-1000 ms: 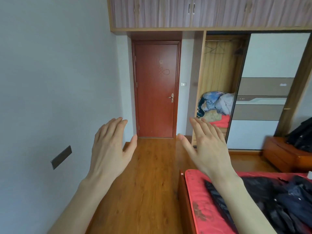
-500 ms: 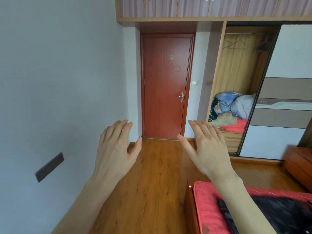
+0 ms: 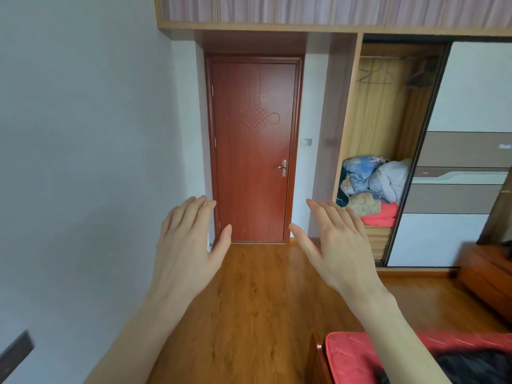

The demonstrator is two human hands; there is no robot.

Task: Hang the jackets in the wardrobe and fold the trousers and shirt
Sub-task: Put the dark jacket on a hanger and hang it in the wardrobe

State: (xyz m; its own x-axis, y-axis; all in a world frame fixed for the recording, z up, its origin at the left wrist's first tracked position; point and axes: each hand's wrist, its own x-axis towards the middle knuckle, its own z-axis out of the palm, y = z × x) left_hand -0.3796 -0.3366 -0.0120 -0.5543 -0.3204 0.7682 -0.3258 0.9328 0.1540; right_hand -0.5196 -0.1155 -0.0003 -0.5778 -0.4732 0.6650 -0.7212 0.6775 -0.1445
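Left hand [image 3: 185, 253] and right hand [image 3: 336, 249]: spread, holding nothing. Best to reach near right for dark clothing [image 3: 476, 365] first, then carry toward far-right wardrobe [image 3: 388, 112].

I see a shut red-brown door [image 3: 253, 151] straight ahead with a brass handle [image 3: 282, 167], light switch [image 3: 306, 141] just right of it, wood floor [image 3: 249, 300] below, dark wall plate [image 3: 15, 353] low left, red mattress [image 3: 357, 356] bottom right
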